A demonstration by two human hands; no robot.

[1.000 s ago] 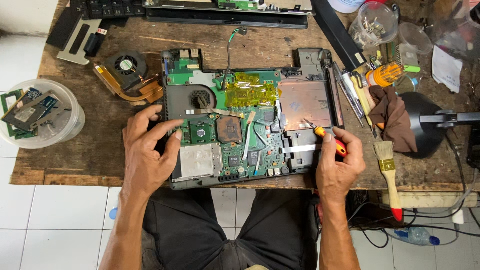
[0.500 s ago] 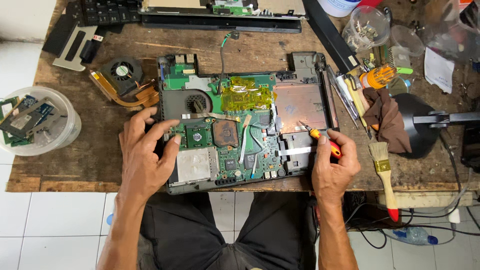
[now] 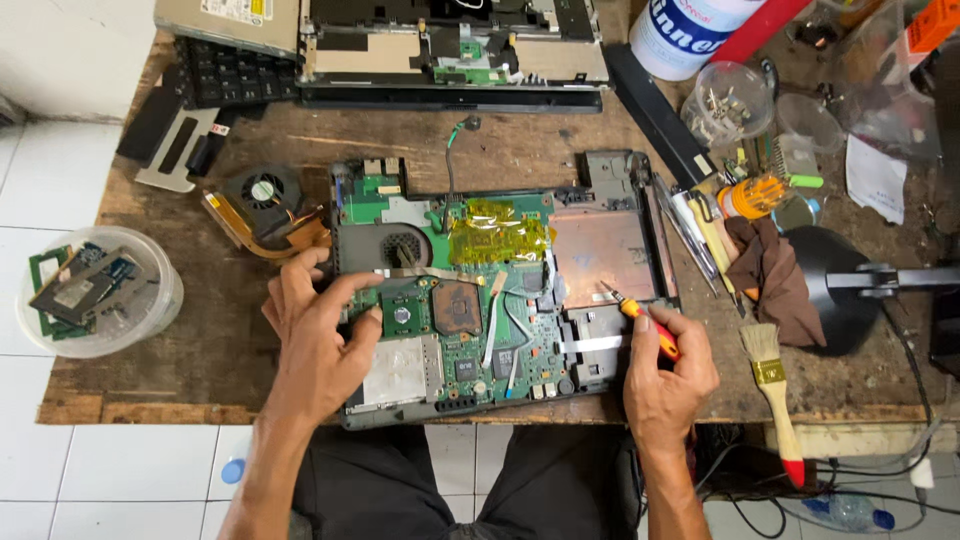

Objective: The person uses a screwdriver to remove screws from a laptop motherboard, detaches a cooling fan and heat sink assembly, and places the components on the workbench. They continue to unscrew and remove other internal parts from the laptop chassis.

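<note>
I see the left hand near me, fingers spread and pressing on the left side of the open laptop. It grips nothing. The right hand is closed around a small orange screwdriver, its tip pointing at the laptop's right side. The laptop lies flat in the middle of the wooden table. A paintbrush lies to the right. Farther left sits a black fan. At the far edge lies another opened laptop shell.

Opened laptop base, green board exposed, flat; orange screwdriver tilted.
</note>
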